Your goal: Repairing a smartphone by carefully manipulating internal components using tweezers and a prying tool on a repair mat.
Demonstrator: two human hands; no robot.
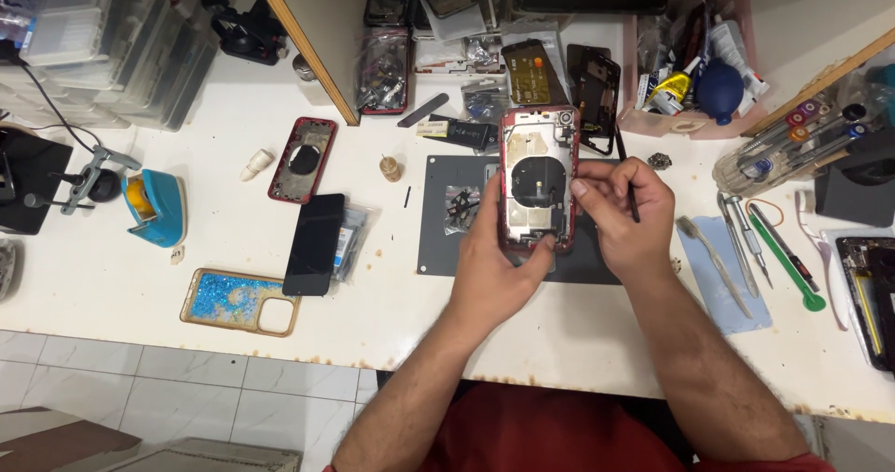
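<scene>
The opened red phone housing (538, 178) is held upright off the grey work mat (438, 239), its bare inside with a round black coil turned toward the camera. It is gripped low on its left edge by the left hand (491, 271), whose thumb is closed over the bottom corner. The right hand (623, 213) is pressed against the housing's lower right edge, and a thin dark tool (630, 197) is pinched between its fingers, with the handle slanting up and away behind the knuckles.

For the step in hand to be done well, the housing should be kept steady by the left grip, and the tool tip should be guided with small, light strokes, since the parts in the lower frame look fine and easily bent. A firmer rest of the right wrist on the mat would probably help control.

The tool's working tip is hidden behind the right fingers, so what it touches cannot be told. The small parts in the clear bag (463, 206), just left of the left hand's fingers, are too small to identify. The bench beyond the right hand, where a dark device (872, 290) lies, is cut off by the frame edge.
</scene>
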